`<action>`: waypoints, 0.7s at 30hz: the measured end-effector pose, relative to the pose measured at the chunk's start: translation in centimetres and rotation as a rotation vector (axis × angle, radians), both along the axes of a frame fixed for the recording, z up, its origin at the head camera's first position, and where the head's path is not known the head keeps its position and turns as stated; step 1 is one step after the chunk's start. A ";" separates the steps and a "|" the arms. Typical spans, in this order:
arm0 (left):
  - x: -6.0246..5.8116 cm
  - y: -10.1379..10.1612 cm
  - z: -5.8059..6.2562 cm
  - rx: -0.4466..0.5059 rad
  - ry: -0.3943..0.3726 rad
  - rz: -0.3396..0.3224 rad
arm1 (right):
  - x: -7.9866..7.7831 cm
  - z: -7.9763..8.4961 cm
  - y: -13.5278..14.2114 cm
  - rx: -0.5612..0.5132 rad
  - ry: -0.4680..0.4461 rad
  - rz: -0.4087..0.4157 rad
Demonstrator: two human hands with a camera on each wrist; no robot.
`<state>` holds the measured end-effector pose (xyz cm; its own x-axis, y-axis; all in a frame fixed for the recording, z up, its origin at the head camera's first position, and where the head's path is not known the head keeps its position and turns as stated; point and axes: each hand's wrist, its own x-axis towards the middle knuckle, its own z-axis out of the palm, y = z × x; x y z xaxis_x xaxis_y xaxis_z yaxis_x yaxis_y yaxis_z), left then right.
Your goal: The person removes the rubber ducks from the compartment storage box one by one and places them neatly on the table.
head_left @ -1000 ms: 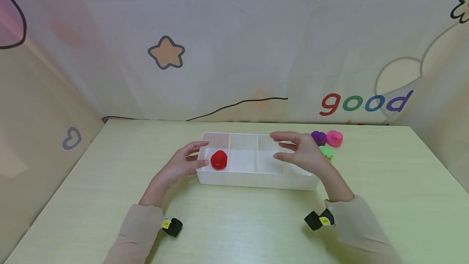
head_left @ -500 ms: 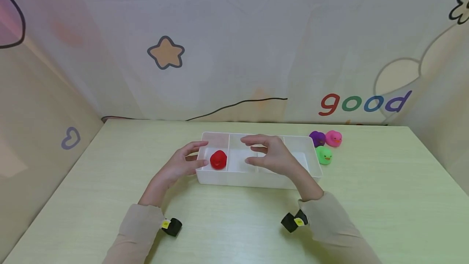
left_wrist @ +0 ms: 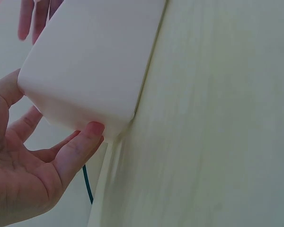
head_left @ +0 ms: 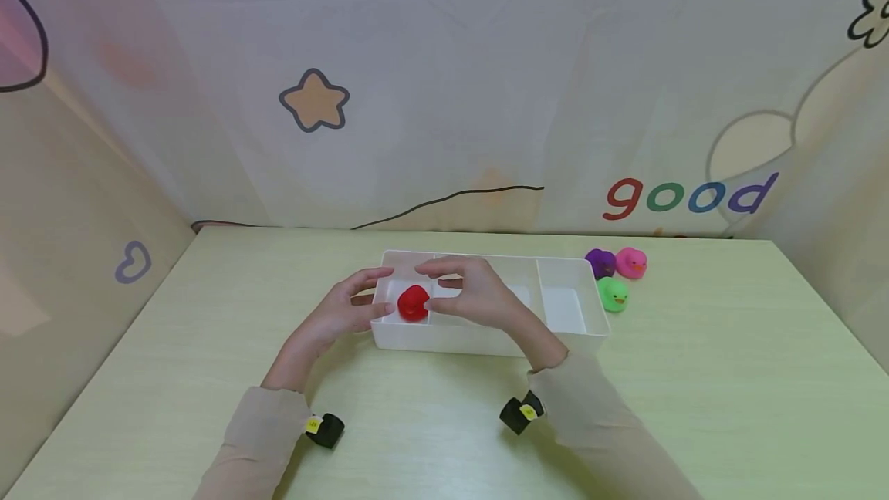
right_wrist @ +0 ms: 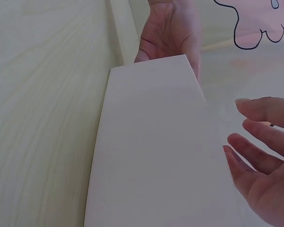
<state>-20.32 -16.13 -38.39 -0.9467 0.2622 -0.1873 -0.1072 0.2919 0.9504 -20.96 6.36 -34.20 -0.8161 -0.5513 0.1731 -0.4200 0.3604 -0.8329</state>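
A white divided tray (head_left: 486,339) lies on the table. My left hand (head_left: 343,305) holds its left end; in the left wrist view, the left hand's (left_wrist: 33,175) thumb meets the rim corner and fingers press the end wall. A red toy duck (head_left: 413,303) sits in the leftmost compartment. Above the second compartment hovers my right hand (head_left: 472,295), thumb and fingers spread apart, the thumb tip close to the duck's right side. Whether it touches the duck I cannot tell. In the right wrist view, the right hand (right_wrist: 265,161) is beside the tray wall (right_wrist: 156,142) with nothing between its fingers.
A purple toy duck (head_left: 600,263), a pink duck (head_left: 631,262) and a green duck (head_left: 613,294) stand together just right of the tray. Behind the table (head_left: 243,292) hangs a printed cloth backdrop (head_left: 444,99).
My right hand has moved left across the tray, from its right part to beside the red duck. The green duck is uncovered again. My left hand and the tray stay put.
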 end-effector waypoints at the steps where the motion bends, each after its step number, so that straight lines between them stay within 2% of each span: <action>1: 0.0 0.0 0.0 -0.002 0.001 -0.002 | -0.1 0.0 -0.3 0.013 0.005 0.002; 7: 0.0 0.0 0.0 0.016 0.002 -0.015 | -0.6 -0.1 -2.0 0.113 0.068 0.038; 21: 0.1 -0.3 0.1 0.064 0.000 -0.040 | -1.2 0.3 -5.2 0.567 0.269 0.106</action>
